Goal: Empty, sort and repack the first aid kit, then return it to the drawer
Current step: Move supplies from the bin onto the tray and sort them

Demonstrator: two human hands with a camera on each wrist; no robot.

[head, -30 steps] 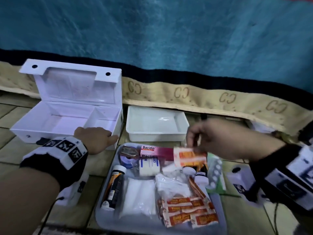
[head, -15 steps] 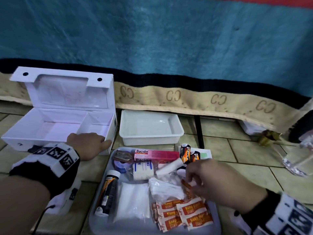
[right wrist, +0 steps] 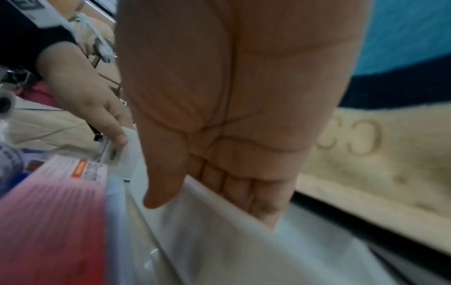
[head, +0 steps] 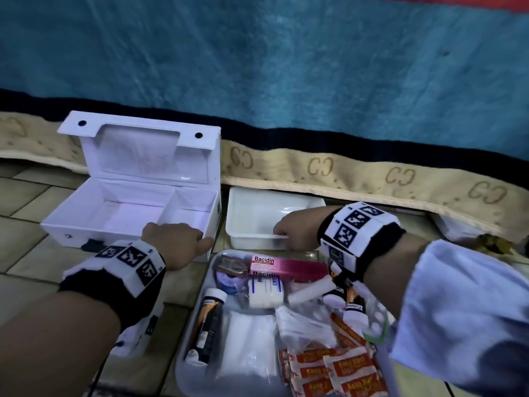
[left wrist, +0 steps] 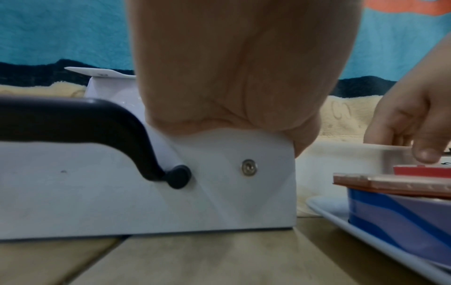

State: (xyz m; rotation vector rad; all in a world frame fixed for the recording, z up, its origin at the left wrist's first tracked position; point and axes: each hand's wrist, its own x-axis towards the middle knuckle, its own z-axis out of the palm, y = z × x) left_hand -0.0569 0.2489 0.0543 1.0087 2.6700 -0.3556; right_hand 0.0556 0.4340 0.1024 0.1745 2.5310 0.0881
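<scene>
Both of my hands grip rims on the tiled floor: my left hand (head: pixel 174 242) curls its fingers over the front right corner of the open white first aid box (head: pixel 120 213), while my right hand (head: pixel 297 230) pinches the near rim of the shallow white plastic tray (head: pixel 252 242), thumb outside, fingers inside.

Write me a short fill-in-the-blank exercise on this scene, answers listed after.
1. The kit box stands with its lid ___.
2. The left hand grips the box's front ___ corner.
3. The right hand holds the rim of the small white ___.
4. The pink carton in the big tray reads ___.

Answers: open; right; tub; Bacidin
</scene>
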